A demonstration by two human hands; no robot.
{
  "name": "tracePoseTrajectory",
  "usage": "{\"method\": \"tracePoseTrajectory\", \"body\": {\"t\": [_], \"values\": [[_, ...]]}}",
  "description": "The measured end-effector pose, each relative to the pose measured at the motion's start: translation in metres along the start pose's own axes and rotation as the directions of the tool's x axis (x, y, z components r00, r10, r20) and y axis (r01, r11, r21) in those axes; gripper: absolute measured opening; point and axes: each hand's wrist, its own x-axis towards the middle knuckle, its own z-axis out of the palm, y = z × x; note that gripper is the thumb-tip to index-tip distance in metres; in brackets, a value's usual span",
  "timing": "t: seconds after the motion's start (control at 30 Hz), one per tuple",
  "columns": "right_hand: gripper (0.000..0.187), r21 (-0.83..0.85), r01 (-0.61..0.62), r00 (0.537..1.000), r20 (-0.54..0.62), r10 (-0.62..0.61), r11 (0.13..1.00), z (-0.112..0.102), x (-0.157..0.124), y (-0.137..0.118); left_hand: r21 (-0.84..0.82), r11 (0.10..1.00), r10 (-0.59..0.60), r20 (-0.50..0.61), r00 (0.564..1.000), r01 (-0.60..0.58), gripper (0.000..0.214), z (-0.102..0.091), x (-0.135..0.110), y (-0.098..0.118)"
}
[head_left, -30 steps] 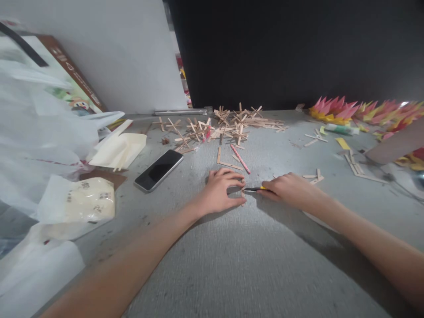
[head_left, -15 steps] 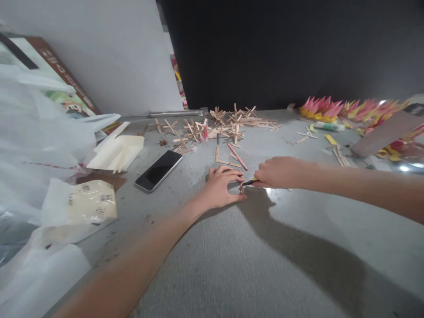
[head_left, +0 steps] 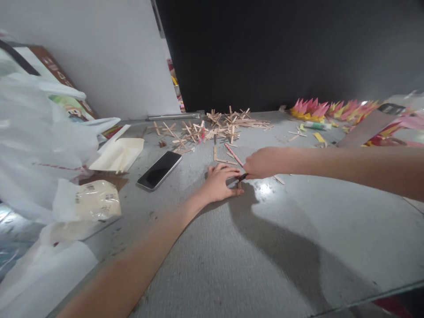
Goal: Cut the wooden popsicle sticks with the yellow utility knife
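Observation:
My left hand [head_left: 220, 183] lies on the grey tabletop with its thumb and fingers gripping the two ends of a short wooden stick [head_left: 240, 185]. My right hand [head_left: 262, 163] is closed around a utility knife [head_left: 243, 177], its handle mostly hidden in the fist. The knife's blade [head_left: 232, 181] crosses over the stick and points left into the gap between my left thumb and fingers. Just behind my hands are a pink patterned pen-like rod [head_left: 233, 154] and some wooden sticks laid in an L [head_left: 215, 153].
Crossed wooden sticks [head_left: 228, 126] are heaped at the back. A black-screened phone [head_left: 159, 170] lies to the left, near a cream paper tray [head_left: 123, 152], a wrapped packet [head_left: 99, 199] and a white plastic bag [head_left: 43, 145]. Pink and yellow paper flowers [head_left: 308, 109] stand at the back right.
The knife in my right hand has moved left and slightly up, so its blade now reaches across the stick. My left hand keeps its grip. The view has shifted a little.

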Motion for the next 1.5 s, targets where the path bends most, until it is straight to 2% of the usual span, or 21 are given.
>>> {"method": "tracePoseTrajectory", "body": {"t": [0.03, 0.1, 0.17, 0.2, 0.3, 0.37, 0.43, 0.53, 0.63, 0.7, 0.8, 0.87, 0.93, 1.0, 1.07, 1.13, 1.2, 1.27, 1.33, 1.43, 1.5], "values": [[0.027, -0.04, 0.073, 0.994, 0.085, -0.07, 0.997, 0.004, -0.003, 0.005, 0.004, 1.0, 0.003, 0.003, 1.0, -0.003, 0.067, 0.0, 0.0, 0.001], [0.04, -0.013, 0.06, 0.986, 0.156, -0.057, 0.998, 0.014, -0.01, 0.014, 0.018, 1.0, 0.001, 0.001, 1.0, -0.001, 0.07, -0.001, 0.0, 0.002], [0.048, 0.173, -0.03, 0.975, 0.222, -0.01, 0.984, 0.023, -0.015, 0.022, 0.034, 0.999, -0.01, -0.002, 1.0, 0.01, 0.072, -0.002, 0.0, 0.004], [0.052, 0.318, -0.093, 0.953, 0.303, -0.008, 0.944, 0.027, -0.017, 0.025, 0.04, 0.999, -0.016, 0.001, 1.0, 0.016, 0.072, -0.002, 0.0, 0.005], [0.059, 0.652, -0.34, 0.843, 0.53, -0.087, 0.678, 0.038, -0.022, 0.033, 0.028, 0.999, -0.02, -0.002, 1.0, 0.02, 0.069, -0.003, -0.001, 0.006], [0.063, 0.737, -0.411, 0.823, 0.554, -0.129, 0.537, 0.045, -0.025, 0.037, -0.001, 1.0, -0.023, -0.022, 0.999, 0.023, 0.069, -0.002, -0.001, 0.006], [0.063, 0.793, -0.388, 0.87, 0.483, -0.097, 0.469, 0.051, -0.027, 0.039, -0.029, 0.999, -0.041, -0.057, 0.998, 0.039, 0.069, 0.0, -0.001, 0.006], [0.06, 0.866, -0.325, 0.942, 0.332, 0.048, 0.38, 0.064, -0.028, 0.04, -0.054, 0.994, -0.101, -0.123, 0.987, 0.095, 0.059, 0.002, -0.002, 0.006], [0.058, 0.927, -0.238, 0.965, 0.192, 0.177, 0.289, 0.08, -0.025, 0.042, -0.069, 0.991, -0.121, -0.141, 0.982, 0.113, 0.032, 0.003, -0.003, 0.007], [0.057, 0.943, -0.153, 0.973, 0.091, 0.21, 0.297, 0.09, -0.021, 0.043, -0.078, 0.994, -0.089, -0.106, 0.99, 0.081, 0.026, 0.002, -0.004, 0.008], [0.053, 0.925, -0.112, 0.964, 0.012, 0.266, 0.362, 0.097, -0.013, 0.041, -0.111, 0.991, -0.081, -0.075, 0.994, 0.072, 0.023, 0.001, -0.005, 0.009], [0.051, 0.914, -0.102, 0.952, -0.024, 0.305, 0.393, 0.095, -0.008, 0.038, -0.134, 0.985, -0.128, -0.111, 0.986, 0.112, 0.023, 0.002, -0.004, 0.009], [0.048, 0.904, -0.088, 0.938, -0.066, 0.341, 0.417, 0.091, -0.003, 0.034, -0.119, 0.98, -0.181, -0.162, 0.97, 0.163, 0.034, 0.002, -0.004, 0.009], [0.044, 0.898, -0.081, 0.911, -0.11, 0.398, 0.433, 0.088, 0.001, 0.03, -0.063, 0.975, -0.221, -0.2, 0.955, 0.212, 0.039, 0.003, -0.004, 0.009], [0.038, 0.892, -0.066, 0.871, -0.167, 0.462, 0.447, 0.087, 0.004, 0.026, -0.009, 0.965, -0.256, -0.22, 0.941, 0.26, 0.026, 0.002, -0.005, 0.008], [0.033, 0.878, -0.025, 0.853, -0.23, 0.468, 0.478, 0.09, 0.006, 0.024, 0.022, 0.954, -0.286, -0.228, 0.931, 0.299, 0.012, 0.001, -0.005, 0.006], [0.031, 0.856, 0.029, 0.857, -0.287, 0.428, 0.515, 0.095, 0.006, 0.021, 0.042, 0.944, -0.309, -0.227, 0.923, 0.327, 0.01, 0.001, -0.007, 0.006], [0.031, 0.856, 0.084, 0.862, -0.319, 0.393, 0.51, 0.099, 0.006, 0.018, 0.05, 0.94, -0.318, -0.222, 0.922, 0.337, 0.011, 0.002, -0.007, 0.005], [0.032, 0.895, 0.134, 0.872, -0.31, 0.379, 0.425, 0.102, 0.005, 0.015, 0.044, 0.946, -0.303, -0.22, 0.927, 0.32, 0.013, 0.004, -0.008, 0.005], [0.04, 0.953, 0.249, 0.902, -0.293, 0.317, 0.173, 0.105, 0.004, 0.012, -0.011, 0.965, -0.258, -0.244, 0.935, 0.264, 0.011, 0.009, -0.006, 0.001], [0.042, 0.935, 0.354, 0.896, -0.344, 0.28, 0.016, 0.106, 0.006, 0.011, -0.084, 0.968, -0.251, -0.288, 0.924, 0.237, 0.008, 0.01, -0.005, -0.003]]}}
